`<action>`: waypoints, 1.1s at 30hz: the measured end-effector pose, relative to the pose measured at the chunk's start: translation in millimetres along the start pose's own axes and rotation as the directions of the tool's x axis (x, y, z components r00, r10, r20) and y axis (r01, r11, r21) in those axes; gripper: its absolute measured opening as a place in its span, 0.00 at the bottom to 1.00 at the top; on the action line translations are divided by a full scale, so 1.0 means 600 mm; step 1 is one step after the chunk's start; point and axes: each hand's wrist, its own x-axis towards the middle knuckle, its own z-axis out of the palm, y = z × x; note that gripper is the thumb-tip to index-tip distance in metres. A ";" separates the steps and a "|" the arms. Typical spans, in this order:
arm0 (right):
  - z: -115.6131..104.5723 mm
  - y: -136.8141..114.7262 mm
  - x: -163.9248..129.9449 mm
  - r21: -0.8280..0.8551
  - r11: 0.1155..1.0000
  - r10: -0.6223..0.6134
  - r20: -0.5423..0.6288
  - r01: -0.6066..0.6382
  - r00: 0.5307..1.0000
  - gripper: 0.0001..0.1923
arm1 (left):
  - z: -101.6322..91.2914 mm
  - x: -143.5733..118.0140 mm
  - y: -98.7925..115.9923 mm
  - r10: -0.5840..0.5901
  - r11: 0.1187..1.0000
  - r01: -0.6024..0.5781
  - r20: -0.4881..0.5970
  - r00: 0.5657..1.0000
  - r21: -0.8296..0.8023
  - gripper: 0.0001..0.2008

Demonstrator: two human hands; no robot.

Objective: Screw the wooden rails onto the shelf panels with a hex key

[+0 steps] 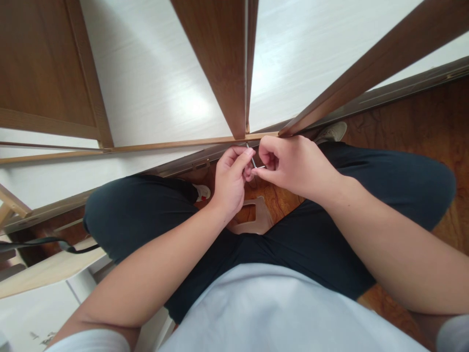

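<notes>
In the middle of the head view, a thin metal L-shaped hex key (pixel 253 160) is between my two hands. My left hand (pixel 231 178) is closed, with thumb and fingers pinching around its long arm. My right hand (pixel 293 161) is curled, its thumb and fingers closed at the short bent end. The key's upper tip reaches the edge of a narrow wooden rail (pixel 176 144), just below the foot of a brown wooden post (pixel 223 58). Whether the tip sits in a screw cannot be made out. A second slanted brown wooden bar (pixel 366 63) ends beside my right hand.
The wooden parts lie on a white surface (pixel 146 73), with a brown panel (pixel 40 63) at upper left. My knees are spread under its edge. A beige stool (pixel 262 215) shows between my legs, above the wooden floor (pixel 414 122). A black strap (pixel 36 242) hangs at left.
</notes>
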 end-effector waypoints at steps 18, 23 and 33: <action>0.022 -0.001 0.000 0.011 0.998 -0.067 0.037 0.067 0.997 0.13 | -0.002 0.009 -0.004 0.072 0.997 -0.072 -0.007 0.997 -0.010 0.16; 0.028 -0.002 0.004 0.012 0.992 -0.126 0.045 0.125 0.991 0.12 | -0.002 0.010 -0.006 0.090 0.996 -0.090 -0.006 0.996 -0.021 0.16; 0.027 0.000 0.007 0.082 0.982 -0.171 0.035 0.167 0.985 0.11 | -0.002 0.013 -0.002 0.073 0.997 -0.073 -0.010 0.997 -0.001 0.17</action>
